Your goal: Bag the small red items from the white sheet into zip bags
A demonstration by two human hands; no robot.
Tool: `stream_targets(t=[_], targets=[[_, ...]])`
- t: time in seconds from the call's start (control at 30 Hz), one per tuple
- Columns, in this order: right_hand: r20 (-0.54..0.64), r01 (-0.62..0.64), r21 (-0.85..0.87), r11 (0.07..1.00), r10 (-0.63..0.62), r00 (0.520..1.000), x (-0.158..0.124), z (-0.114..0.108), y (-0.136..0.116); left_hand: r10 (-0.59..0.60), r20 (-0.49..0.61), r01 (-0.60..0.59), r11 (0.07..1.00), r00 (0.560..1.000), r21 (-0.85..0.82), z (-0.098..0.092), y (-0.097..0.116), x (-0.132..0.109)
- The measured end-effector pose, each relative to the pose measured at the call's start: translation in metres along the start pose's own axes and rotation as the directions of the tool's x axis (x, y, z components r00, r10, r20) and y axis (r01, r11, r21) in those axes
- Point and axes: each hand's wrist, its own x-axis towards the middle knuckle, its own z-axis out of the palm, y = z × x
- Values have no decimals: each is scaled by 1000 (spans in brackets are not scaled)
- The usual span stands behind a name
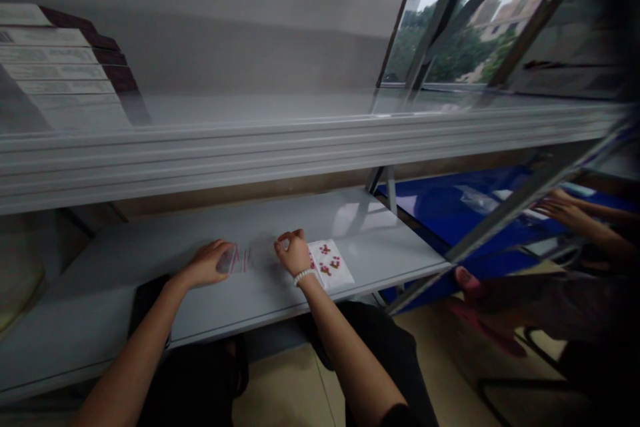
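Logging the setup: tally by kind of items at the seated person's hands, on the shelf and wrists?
Clear plastic bag with red print: 1
White packet with red floral print: 1
White beaded bracelet: 1
Total: 3

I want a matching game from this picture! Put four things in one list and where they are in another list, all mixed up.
Things:
1. white bead bracelet
2. red-flower packet
3. left hand
4. other person's hand

Places:
A. touching clear plastic with red lines
B. around the right wrist
C. over a blue sheet
D. on the shelf beside the right hand

Pairs: 1-B, 2-D, 3-A, 4-C
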Motion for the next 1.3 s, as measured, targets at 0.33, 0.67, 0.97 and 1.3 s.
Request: stream_targets(t=[0.33,0.67,0.97,1.3], targets=[[277,-143,547,825,-18,961,-52,25,-54,27,-403,-66,994,915,-83,0,48,-38],[412,-301,686,663,-12,911,-73,-15,-30,35,-463,-15,999,886,47,26,127,-47],[419,-386,723,573,81,904,-94,-26,-10,101,-458,-98,995,883,31,43,146,-48],[575,-539,724,431,54,816,-106,-31,-2,87,-452,-137,987,888,-80,47,158,-56]])
